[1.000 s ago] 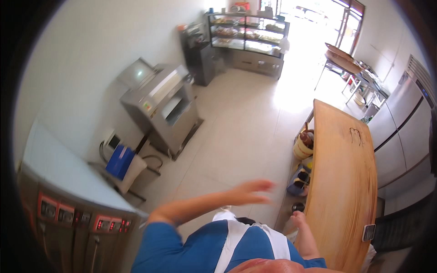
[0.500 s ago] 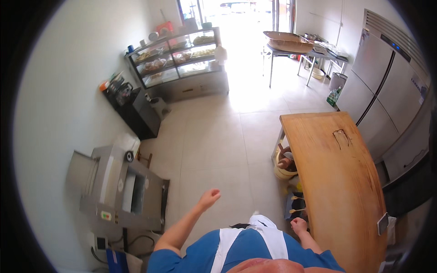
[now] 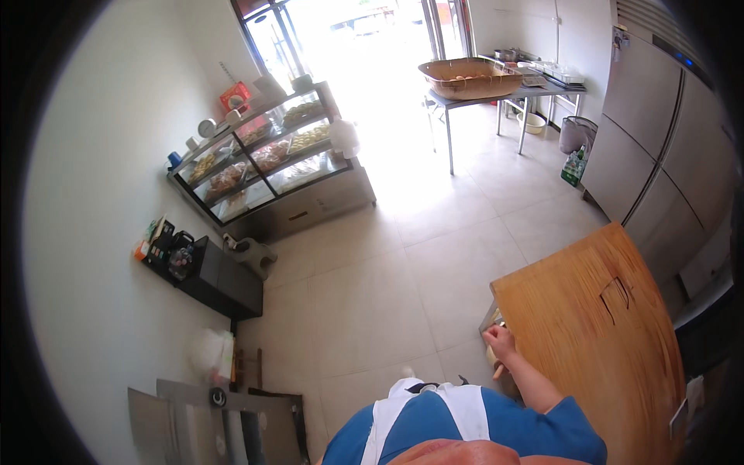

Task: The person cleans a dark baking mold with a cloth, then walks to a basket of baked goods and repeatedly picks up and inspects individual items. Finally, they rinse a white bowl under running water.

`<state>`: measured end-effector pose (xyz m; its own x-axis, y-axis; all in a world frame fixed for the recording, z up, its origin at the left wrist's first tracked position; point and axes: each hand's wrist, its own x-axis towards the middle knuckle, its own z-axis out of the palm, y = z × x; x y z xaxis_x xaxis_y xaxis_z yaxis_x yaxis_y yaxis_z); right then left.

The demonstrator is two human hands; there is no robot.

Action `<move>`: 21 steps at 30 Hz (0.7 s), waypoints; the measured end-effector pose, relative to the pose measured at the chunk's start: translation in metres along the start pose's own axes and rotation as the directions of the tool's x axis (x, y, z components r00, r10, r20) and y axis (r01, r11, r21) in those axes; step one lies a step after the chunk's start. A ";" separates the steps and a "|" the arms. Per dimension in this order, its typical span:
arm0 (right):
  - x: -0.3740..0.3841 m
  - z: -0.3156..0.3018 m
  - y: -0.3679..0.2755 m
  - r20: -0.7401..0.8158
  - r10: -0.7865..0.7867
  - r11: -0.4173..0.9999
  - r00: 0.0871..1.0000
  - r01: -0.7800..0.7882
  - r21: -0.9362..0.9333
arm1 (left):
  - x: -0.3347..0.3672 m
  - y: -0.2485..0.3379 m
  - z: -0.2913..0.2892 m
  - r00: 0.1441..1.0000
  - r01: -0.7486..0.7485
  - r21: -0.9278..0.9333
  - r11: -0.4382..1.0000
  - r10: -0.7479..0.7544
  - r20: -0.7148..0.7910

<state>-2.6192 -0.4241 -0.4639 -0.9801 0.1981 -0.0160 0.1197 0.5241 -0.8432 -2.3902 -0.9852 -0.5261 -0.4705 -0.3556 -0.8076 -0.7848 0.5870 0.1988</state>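
My right hand swings beside the left edge of the wooden-topped table, its fingers curled into a loose fist. Nothing shows inside it. Just below the hand, partly hidden by my arm, the light wooden end of a tool sticks out from under the tabletop. My left hand is out of the picture. A pair of glasses lies on the tabletop, away from my hand.
Tiled floor stretches ahead. A glass display case and a black cabinet line the left wall, with a steel machine nearer me. Past the table are a steel fridge and a stand with a large basket.
I have walked forward, and the view has turned. The display case and basket look closer. My left hand has left the picture, and my right hand has swung forward along the table.
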 end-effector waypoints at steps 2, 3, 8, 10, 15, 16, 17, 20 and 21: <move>0.065 0.011 -0.044 0.043 0.006 0.990 0.999 -0.013 0.142 | 0.024 0.021 -0.015 0.997 0.080 -0.063 0.995 -0.079 0.013; 0.095 0.009 -0.068 0.020 -0.012 0.966 1.000 0.007 0.260 | 0.041 0.052 -0.032 0.999 0.039 -0.087 0.995 -0.041 -0.026; 0.209 0.034 -0.143 0.267 0.084 0.587 0.960 -0.264 0.765 | 0.134 0.204 -0.115 0.919 -0.322 -0.058 0.945 0.298 -0.258; 0.247 0.025 -0.173 0.215 0.010 0.348 0.976 -0.205 0.915 | 0.124 0.386 -0.160 0.828 -0.510 0.139 0.849 0.528 -0.187; 0.359 0.020 -0.229 0.270 -0.087 0.056 0.959 -0.266 0.962 | -0.024 0.717 -0.203 -0.353 -0.863 0.308 -0.401 0.914 0.199; 0.377 0.023 -0.233 0.271 -0.197 -0.008 0.942 -0.278 0.960 | -0.038 0.758 -0.195 -0.499 -0.788 0.210 -0.578 0.800 0.332; 0.395 0.024 -0.238 0.256 -0.310 -0.065 0.916 -0.289 0.955 | -0.035 0.799 -0.182 -0.748 -0.588 0.062 -0.806 0.572 0.337; 0.455 -0.015 -0.259 0.115 -0.407 0.116 0.906 -0.074 0.990 | 0.016 0.914 -0.179 -0.915 -0.291 0.154 -0.944 0.322 0.244; 0.475 -0.029 -0.259 0.032 -0.375 0.074 0.927 -0.004 0.997 | 0.038 0.942 -0.185 -0.733 -0.542 0.331 -0.772 0.627 0.263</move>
<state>-3.1112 -0.4418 -0.2373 -0.9580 -0.0394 0.2841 -0.1450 -0.7882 -0.5981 -3.2222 -0.5803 -0.2672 -0.0414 0.8201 0.5707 0.9947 -0.0199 0.1008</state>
